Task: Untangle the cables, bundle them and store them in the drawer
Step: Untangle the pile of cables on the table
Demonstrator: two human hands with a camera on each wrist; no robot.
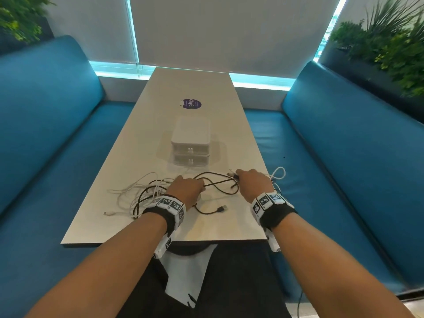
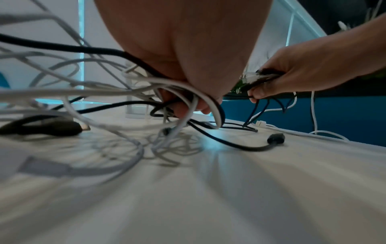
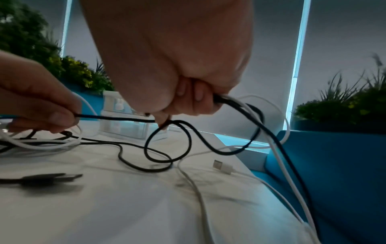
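A tangle of white cables (image 1: pixel 137 191) and black cables (image 1: pixel 215 180) lies on the near part of the table (image 1: pixel 206 228). My left hand (image 1: pixel 187 188) grips a bunch of black and white cables (image 2: pixel 188 105) out of the tangle. My right hand (image 1: pixel 251 181) grips a black cable and a white cable (image 3: pixel 234 102) together, with plug ends sticking out of the fist. A black strand (image 3: pixel 117 117) runs taut between the two hands. A white two-drawer box (image 1: pixel 190 143) stands behind the cables, both drawers closed.
A loose black USB plug (image 1: pixel 221 208) lies near the front edge and a white plug (image 3: pixel 222 166) near the right edge. A white loop (image 1: pixel 278 174) hangs over the right edge. Blue benches (image 1: pixel 344 157) flank the table. A purple sticker (image 1: pixel 192 103) sits farther back.
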